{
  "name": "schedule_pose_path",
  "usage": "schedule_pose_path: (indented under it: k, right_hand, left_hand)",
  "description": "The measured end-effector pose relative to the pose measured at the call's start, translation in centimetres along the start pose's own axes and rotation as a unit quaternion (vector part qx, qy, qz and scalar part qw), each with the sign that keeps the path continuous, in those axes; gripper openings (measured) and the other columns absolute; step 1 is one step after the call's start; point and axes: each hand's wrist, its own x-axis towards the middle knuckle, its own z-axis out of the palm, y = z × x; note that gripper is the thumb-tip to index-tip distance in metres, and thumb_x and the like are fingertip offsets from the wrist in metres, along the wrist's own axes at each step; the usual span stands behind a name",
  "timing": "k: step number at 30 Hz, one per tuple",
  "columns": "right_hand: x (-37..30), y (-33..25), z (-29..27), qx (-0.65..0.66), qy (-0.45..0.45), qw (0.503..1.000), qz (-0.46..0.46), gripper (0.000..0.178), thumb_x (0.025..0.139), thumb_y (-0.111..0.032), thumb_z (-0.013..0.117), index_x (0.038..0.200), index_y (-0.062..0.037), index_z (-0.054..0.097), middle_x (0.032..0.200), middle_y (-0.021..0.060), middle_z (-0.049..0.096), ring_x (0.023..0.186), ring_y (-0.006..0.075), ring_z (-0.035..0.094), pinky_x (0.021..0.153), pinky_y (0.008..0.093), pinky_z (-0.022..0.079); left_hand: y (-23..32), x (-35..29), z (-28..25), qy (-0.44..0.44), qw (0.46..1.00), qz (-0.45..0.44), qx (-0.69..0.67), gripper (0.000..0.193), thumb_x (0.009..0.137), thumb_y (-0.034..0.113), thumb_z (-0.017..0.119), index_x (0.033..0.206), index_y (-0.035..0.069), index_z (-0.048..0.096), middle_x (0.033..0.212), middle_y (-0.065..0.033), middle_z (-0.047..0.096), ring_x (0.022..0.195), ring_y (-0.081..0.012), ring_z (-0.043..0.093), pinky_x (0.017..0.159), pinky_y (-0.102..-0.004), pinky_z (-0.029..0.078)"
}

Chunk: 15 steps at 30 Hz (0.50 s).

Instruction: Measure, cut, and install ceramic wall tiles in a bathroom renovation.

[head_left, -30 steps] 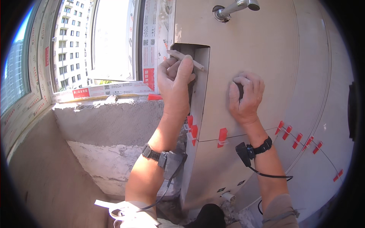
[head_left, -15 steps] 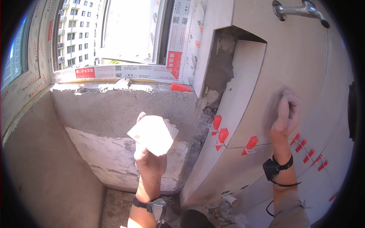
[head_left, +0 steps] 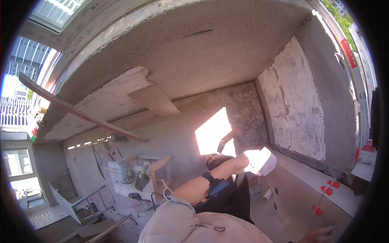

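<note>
My left hand (head_left: 252, 160) reaches across to the right, closed around a bright white piece (head_left: 267, 161) with fine ridges along one side; its exact kind cannot be made out. Sunlight washes out part of the fingers and the piece. Below them lies the tiled side wall (head_left: 296, 182), with red tile-levelling wedges (head_left: 326, 189) along its joint. At the lower right edge my right hand (head_left: 319, 235) shows only in part, near those tiles, dim, with its fingers apparently stretched out and nothing visible in them.
A long straight bar (head_left: 81, 111) leans against the rough wall at left. On a stained wooden bench (head_left: 156, 166) stand a bucket (head_left: 126, 173) and a trowel (head_left: 142, 180). Farther left is a metal-framed stand (head_left: 67, 202). A short white pipe (head_left: 268, 194) sticks out below the left hand.
My view has swung left from the window and tap toward the room, bench and floor. The white piece stays in my left hand. My right hand has slipped to the lower right edge.
</note>
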Motion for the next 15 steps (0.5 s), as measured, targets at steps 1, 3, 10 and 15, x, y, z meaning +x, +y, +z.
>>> schedule_pose_path:
  k: [1, 3, 10, 15]
  right_hand:
    - [-1.2, 1.4, -1.0, 0.030, -0.043, 0.998, 0.019, 0.026, 0.094, -0.028, 0.059, 0.097, -0.0018, 0.061, 0.088, 0.0149, 0.057, 0.080, 0.0284, 0.059, 0.074, 0.0419, 0.051]
    - [-4.9, 6.1, -2.3, 0.071, -0.156, 0.983, 0.066, 0.028, 0.096, -0.025, 0.056, 0.103, 0.0008, 0.062, 0.101, 0.0171, 0.060, 0.091, 0.0278, 0.060, 0.081, 0.0373, 0.050]
    - [-3.0, -6.9, -6.9, 0.437, -0.531, 0.699, 0.195, 0.028, 0.101, -0.020, 0.050, 0.114, 0.0033, 0.058, 0.094, 0.0162, 0.063, 0.090, 0.0222, 0.062, 0.085, 0.0326, 0.048]
    - [-5.7, -14.2, -10.7, 0.443, -0.719, 0.530, 0.082, 0.028, 0.096, -0.021, 0.054, 0.106, 0.0046, 0.060, 0.092, 0.0146, 0.065, 0.086, 0.0224, 0.063, 0.079, 0.0357, 0.049]
  left_hand:
    - [-0.8, -4.4, -3.1, 0.055, 0.992, 0.024, 0.108, 0.034, 0.100, 0.028, 0.050, 0.125, 0.004, 0.051, 0.110, -0.0127, 0.064, 0.096, -0.0255, 0.066, 0.076, -0.0406, 0.060]
    - [0.2, -14.0, -0.9, 0.207, 0.974, 0.072, 0.059, 0.035, 0.102, 0.030, 0.048, 0.125, 0.004, 0.051, 0.109, -0.0105, 0.064, 0.094, -0.0237, 0.066, 0.073, -0.0381, 0.059]
    - [-8.9, -40.1, -1.1, 0.582, 0.765, 0.273, -0.036, 0.037, 0.101, 0.031, 0.050, 0.125, 0.003, 0.052, 0.108, -0.0113, 0.065, 0.087, -0.0240, 0.067, 0.067, -0.0379, 0.058]
    - [-19.9, -51.0, -10.5, 0.739, 0.623, 0.237, -0.099, 0.035, 0.100, 0.027, 0.050, 0.127, 0.005, 0.052, 0.108, -0.0122, 0.064, 0.085, -0.0277, 0.067, 0.065, -0.0414, 0.058]
